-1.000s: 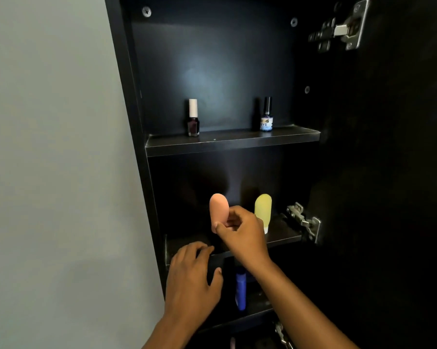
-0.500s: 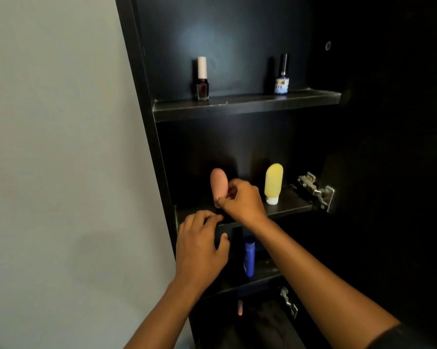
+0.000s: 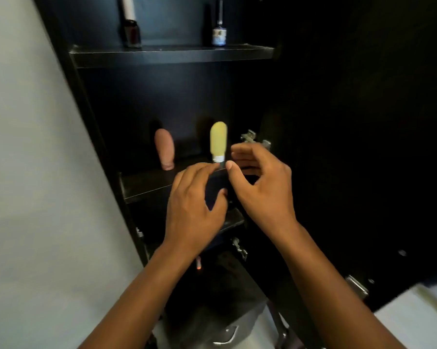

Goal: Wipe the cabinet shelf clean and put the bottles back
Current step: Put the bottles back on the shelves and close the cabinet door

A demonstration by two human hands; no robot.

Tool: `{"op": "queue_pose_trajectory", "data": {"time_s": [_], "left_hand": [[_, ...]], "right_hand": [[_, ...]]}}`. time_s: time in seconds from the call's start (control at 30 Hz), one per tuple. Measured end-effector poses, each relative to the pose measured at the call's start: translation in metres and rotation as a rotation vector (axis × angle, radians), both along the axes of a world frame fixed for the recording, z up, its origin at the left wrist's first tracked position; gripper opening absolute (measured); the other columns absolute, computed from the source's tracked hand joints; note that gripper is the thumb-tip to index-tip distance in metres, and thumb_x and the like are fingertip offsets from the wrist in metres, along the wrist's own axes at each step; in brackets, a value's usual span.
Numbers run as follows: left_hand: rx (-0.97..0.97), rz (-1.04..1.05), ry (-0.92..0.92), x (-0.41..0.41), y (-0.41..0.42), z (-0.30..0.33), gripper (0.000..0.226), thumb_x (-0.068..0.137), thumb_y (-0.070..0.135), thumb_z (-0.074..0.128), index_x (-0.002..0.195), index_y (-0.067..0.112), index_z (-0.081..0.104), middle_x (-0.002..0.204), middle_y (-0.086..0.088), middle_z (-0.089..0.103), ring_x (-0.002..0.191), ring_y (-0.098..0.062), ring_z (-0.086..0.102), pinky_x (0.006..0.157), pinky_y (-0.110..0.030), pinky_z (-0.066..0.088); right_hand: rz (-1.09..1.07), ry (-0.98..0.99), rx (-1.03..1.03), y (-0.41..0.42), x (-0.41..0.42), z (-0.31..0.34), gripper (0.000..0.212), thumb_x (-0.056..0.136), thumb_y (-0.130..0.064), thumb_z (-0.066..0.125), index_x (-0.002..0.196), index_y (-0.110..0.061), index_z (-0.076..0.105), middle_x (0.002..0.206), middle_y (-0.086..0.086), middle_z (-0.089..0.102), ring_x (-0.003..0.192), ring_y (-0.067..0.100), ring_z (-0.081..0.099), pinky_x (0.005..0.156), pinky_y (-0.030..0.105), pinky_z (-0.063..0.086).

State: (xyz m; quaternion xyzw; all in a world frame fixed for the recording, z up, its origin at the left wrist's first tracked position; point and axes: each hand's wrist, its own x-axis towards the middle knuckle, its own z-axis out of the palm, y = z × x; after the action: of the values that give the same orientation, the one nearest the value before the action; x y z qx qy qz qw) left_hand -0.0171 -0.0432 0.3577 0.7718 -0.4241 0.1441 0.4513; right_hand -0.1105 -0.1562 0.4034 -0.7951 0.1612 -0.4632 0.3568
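Dark cabinet shelf (image 3: 146,183) partly behind loosely spread, empty left hand (image 3: 194,205) and right hand (image 3: 261,182); lower shelves obscured.

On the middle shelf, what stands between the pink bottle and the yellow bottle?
Nothing: in the head view, the pink bottle and the yellow bottle stand apart, with only bare dark shelf between them.

Counted two nail-polish bottles up on the far top shelf (image 3: 172,55), a dark white-capped bottle (image 3: 131,34) at left and a labelled black-capped bottle (image 3: 219,34) at right. Counted two squeeze tubes standing cap-down on the middle shelf (image 3: 146,185), a pink tube (image 3: 165,152) at left and a yellow tube (image 3: 218,141) at right. Made out three shelves with the half-hidden lower shelf (image 3: 233,220), and two bare hands nearest, left hand (image 3: 194,207) and right hand (image 3: 260,182).
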Motion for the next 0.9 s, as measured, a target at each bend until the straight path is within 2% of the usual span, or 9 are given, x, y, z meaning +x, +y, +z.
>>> {"op": "queue_pose_trajectory", "data": {"time_s": [0.13, 0.23, 0.43, 0.53, 0.63, 0.73, 0.8, 0.9], "left_hand": [[-0.111, -0.176, 0.048, -0.061, -0.026, -0.001, 0.054, 0.093, 0.020, 0.072, 0.145, 0.023, 0.058, 0.147, 0.013, 0.057, 0.141, -0.006, 0.048, 0.118, -0.027, 0.040], [-0.159, -0.265, 0.122, -0.106, -0.041, -0.011, 0.055, 0.092, 0.019, 0.068, 0.146, 0.023, 0.059, 0.149, 0.015, 0.057, 0.142, -0.004, 0.049, 0.117, -0.030, 0.043], [-0.141, -0.371, 0.262, -0.188, -0.061, -0.039, 0.076, 0.091, 0.024, 0.070, 0.160, 0.030, 0.038, 0.167, 0.023, 0.029, 0.154, -0.005, 0.033, 0.118, -0.045, 0.044], [-0.138, -0.355, 0.324, -0.220, -0.069, -0.053, 0.078, 0.091, 0.023, 0.069, 0.160, 0.036, 0.035, 0.167, 0.027, 0.026, 0.154, -0.004, 0.033, 0.119, -0.046, 0.043], [-0.169, -0.304, 0.324, -0.251, -0.081, -0.062, 0.071, 0.093, 0.018, 0.067, 0.157, 0.034, 0.041, 0.165, 0.026, 0.034, 0.153, -0.005, 0.037, 0.119, -0.042, 0.043], [-0.199, -0.280, 0.335, -0.280, -0.097, -0.067, 0.067, 0.094, 0.015, 0.067, 0.155, 0.032, 0.044, 0.163, 0.024, 0.037, 0.152, -0.006, 0.038, 0.120, -0.032, 0.041], [-0.207, -0.257, 0.345, -0.298, -0.108, -0.070, 0.066, 0.096, 0.014, 0.068, 0.155, 0.034, 0.044, 0.163, 0.025, 0.038, 0.152, -0.006, 0.038, 0.120, -0.026, 0.039], [-0.232, -0.196, 0.367, -0.316, -0.122, -0.076, 0.066, 0.098, 0.010, 0.070, 0.154, 0.034, 0.045, 0.163, 0.023, 0.038, 0.152, -0.007, 0.039, 0.121, -0.030, 0.041]], "right_hand": [[-0.111, 0.009, -0.023, -0.007, -0.075, -0.003, 0.025, 0.096, -0.020, 0.073, 0.121, -0.023, 0.071, 0.113, -0.014, 0.071, 0.110, 0.005, 0.069, 0.091, 0.032, 0.059], [-0.210, -0.014, -0.008, -0.013, -0.125, -0.013, 0.024, 0.095, -0.015, 0.074, 0.118, -0.022, 0.072, 0.110, -0.014, 0.072, 0.109, 0.009, 0.070, 0.088, 0.035, 0.060], [-0.430, -0.161, -0.092, -0.019, -0.216, -0.034, 0.015, 0.097, -0.018, 0.066, 0.111, -0.016, 0.070, 0.104, -0.010, 0.071, 0.097, 0.012, 0.071, 0.079, 0.020, 0.056], [-0.510, -0.242, -0.075, -0.036, -0.249, -0.046, 0.015, 0.100, -0.017, 0.061, 0.114, -0.014, 0.066, 0.104, -0.010, 0.068, 0.095, 0.008, 0.068, 0.081, 0.018, 0.053], [-0.515, -0.195, 0.067, -0.061, -0.267, -0.057, 0.025, 0.102, -0.022, 0.055, 0.125, -0.019, 0.064, 0.114, -0.010, 0.068, 0.106, 0.009, 0.067, 0.086, 0.019, 0.054], [-0.374, -0.013, 0.315, -0.085, -0.269, -0.069, 0.039, 0.103, -0.046, 0.045, 0.134, -0.033, 0.063, 0.128, -0.016, 0.068, 0.120, 0.005, 0.064, 0.100, 0.029, 0.056], [-0.208, 0.081, 0.475, -0.098, -0.266, -0.077, 0.043, 0.101, -0.058, 0.038, 0.129, -0.039, 0.066, 0.124, -0.017, 0.070, 0.119, 0.005, 0.066, 0.102, 0.035, 0.056], [-0.052, 0.121, 0.666, -0.108, -0.261, -0.079, 0.036, 0.103, -0.058, 0.041, 0.109, -0.037, 0.070, 0.105, -0.020, 0.074, 0.105, 0.002, 0.070, 0.093, 0.028, 0.058]]}}
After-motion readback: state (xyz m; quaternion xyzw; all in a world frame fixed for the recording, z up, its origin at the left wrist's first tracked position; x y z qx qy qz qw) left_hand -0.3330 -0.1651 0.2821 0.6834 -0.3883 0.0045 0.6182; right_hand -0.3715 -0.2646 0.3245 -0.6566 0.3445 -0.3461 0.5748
